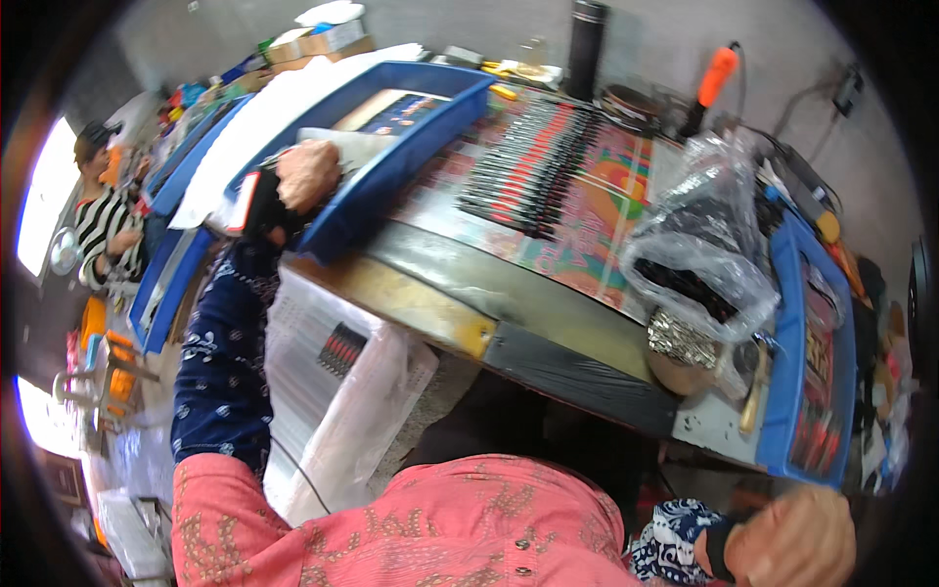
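Observation:
My left hand [308, 176], fingers curled, is over the near left end of a long blue tray [401, 161]. A pale sheet [357, 147] lies right beside its knuckles; what the fingers hold, if anything, is hidden. Inside the tray is a flat dark-blue printed piece [401, 112] on a light backing. My right hand [797, 538] is low at the far right, off the table and blurred by motion, so its fingers do not show clearly. On the table, a row of slim black-and-red pen-like pieces [533, 166] lies side by side on a colourful printed sheet [611, 210].
An open plastic bag [699, 235] of dark pieces stands on the right, by a foil-topped pot [680, 352]. Another blue tray [782, 391] edges the table's right. A white plastic-lined box [333, 391] sits below. Another person [108, 210] is at far left.

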The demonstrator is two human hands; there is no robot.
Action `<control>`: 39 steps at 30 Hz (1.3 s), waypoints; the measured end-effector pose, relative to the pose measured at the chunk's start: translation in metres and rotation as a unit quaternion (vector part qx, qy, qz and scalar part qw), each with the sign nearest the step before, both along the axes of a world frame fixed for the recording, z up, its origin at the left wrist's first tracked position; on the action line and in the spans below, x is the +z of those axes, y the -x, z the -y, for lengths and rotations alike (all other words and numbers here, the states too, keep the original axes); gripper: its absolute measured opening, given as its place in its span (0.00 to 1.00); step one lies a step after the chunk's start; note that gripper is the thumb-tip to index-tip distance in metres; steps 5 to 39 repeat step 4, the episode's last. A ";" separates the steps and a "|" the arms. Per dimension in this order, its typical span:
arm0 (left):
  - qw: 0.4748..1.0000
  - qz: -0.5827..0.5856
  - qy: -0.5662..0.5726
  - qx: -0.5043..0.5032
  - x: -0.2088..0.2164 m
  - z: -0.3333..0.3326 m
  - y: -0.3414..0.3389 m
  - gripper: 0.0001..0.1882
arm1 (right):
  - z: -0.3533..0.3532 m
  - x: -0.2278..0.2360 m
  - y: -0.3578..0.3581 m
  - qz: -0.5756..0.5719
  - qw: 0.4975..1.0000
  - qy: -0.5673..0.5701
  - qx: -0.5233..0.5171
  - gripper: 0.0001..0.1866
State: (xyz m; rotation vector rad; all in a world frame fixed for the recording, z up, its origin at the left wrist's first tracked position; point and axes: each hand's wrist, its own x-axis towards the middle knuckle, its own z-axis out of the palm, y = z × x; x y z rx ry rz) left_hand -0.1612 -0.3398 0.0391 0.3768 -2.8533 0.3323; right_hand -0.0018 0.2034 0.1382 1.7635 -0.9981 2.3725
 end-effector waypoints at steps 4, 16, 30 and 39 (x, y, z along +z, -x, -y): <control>0.995 -0.029 0.071 0.069 -0.004 -0.003 0.017 0.16 | -0.040 -0.019 -0.007 0.106 0.973 -0.150 -0.143 0.19; 0.995 -0.029 0.071 0.069 -0.004 -0.003 0.017 0.16 | -0.040 -0.019 -0.007 0.106 0.973 -0.150 -0.143 0.19; 0.995 -0.029 0.071 0.069 -0.004 -0.003 0.017 0.16 | -0.040 -0.019 -0.007 0.106 0.973 -0.150 -0.143 0.19; 0.995 -0.029 0.071 0.069 -0.004 -0.003 0.017 0.16 | -0.040 -0.019 -0.007 0.106 0.973 -0.150 -0.143 0.19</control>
